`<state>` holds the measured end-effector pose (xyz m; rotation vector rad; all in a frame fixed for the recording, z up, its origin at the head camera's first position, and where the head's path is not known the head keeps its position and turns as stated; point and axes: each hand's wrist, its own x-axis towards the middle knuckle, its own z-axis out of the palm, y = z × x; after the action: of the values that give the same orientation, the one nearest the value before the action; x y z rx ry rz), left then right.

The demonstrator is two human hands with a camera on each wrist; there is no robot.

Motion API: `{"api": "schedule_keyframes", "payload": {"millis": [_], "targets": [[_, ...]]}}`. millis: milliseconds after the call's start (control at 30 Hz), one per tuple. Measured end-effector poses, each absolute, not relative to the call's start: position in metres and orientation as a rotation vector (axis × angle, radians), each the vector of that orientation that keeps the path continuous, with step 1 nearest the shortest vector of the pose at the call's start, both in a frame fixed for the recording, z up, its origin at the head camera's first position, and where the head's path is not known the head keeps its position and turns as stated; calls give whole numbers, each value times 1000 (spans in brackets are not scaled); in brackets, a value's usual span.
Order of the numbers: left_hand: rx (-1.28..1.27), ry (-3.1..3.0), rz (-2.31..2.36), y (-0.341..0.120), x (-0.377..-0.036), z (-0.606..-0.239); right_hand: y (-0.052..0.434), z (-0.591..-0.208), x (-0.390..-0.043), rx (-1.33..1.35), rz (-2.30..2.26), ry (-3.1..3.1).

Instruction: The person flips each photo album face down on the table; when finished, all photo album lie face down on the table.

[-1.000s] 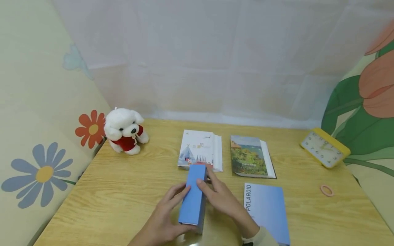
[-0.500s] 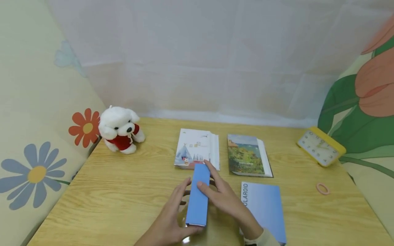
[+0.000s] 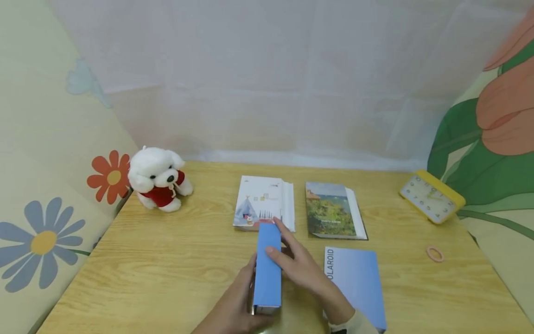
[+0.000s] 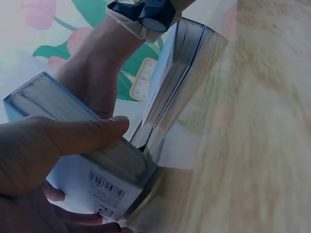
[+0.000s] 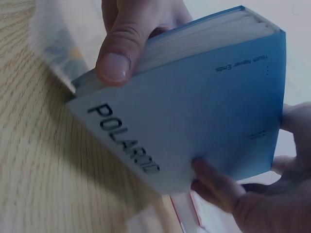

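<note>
Between the fingers of both hands, at the near middle of the desk (image 3: 175, 260): one blue book (image 3: 267, 266), stood on edge, its plain blue cover lettered POLAROID in black, pale page block, barcode on the back. Left hand (image 3: 233, 308) curls round its near end, thumb on the pages; right hand (image 3: 302, 269) grips the far side, thumb on top. Just beyond the fingertips lies a white illustrated book (image 3: 263, 208).
</note>
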<state>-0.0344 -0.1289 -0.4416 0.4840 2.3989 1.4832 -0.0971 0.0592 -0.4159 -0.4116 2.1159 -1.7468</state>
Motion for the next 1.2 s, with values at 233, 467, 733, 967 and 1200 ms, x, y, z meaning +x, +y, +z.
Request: {"api": "schedule_keyframes", "payload": {"millis": [233, 467, 733, 967, 1200], "targets": [[322, 2559, 1285, -137, -30, -434, 65, -423, -93, -432, -1761, 2072], [279, 2762, 1034, -142, -28, -436, 66, -436, -89, -463, -1358, 2432], [295, 2765, 810, -148, -32, -434, 68, -447, -82, -533, -1008, 2640], [483, 2687, 714, -166, -47, -398, 72, -438, -90, -557, -999, 2618], [837, 2865, 590, -138, -108, -340, 113, -393, -126, -503, -1033, 2772]]}}
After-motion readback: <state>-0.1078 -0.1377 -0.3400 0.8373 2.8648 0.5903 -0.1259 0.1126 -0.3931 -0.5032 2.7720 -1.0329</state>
